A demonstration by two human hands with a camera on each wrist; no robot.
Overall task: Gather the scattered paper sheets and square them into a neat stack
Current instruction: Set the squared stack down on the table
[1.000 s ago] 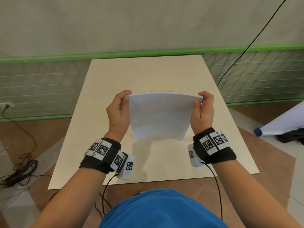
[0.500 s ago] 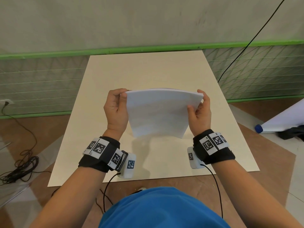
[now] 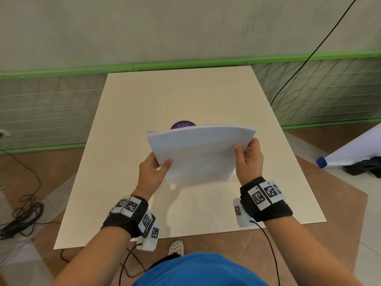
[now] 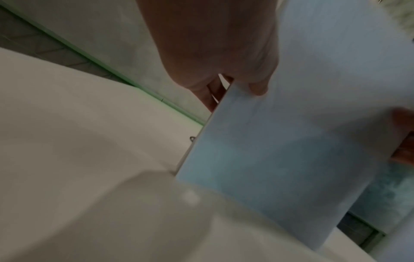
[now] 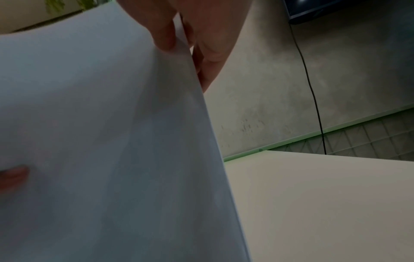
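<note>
Pinching the paper stack [image 3: 198, 153] at its sides: left hand [image 3: 151, 174], right hand [image 3: 249, 159].

A cream rectangular board [image 3: 185, 96] lies flat on the brown floor [image 3: 309, 240], its far edge against the wall. A purple round sticker [image 3: 182, 125] with small white print sits on the board near its middle. The grey wall [image 3: 185, 27] carries a green strip [image 3: 61, 71] above a panel of patterned tiles [image 3: 41, 112]. A black cable [image 3: 309, 56] runs diagonally down the wall at right. A bundle of black cords [image 3: 20, 215] lies on the floor at left. A white sheet roll with a blue end cap [image 3: 321, 162] rests at far right.
</note>
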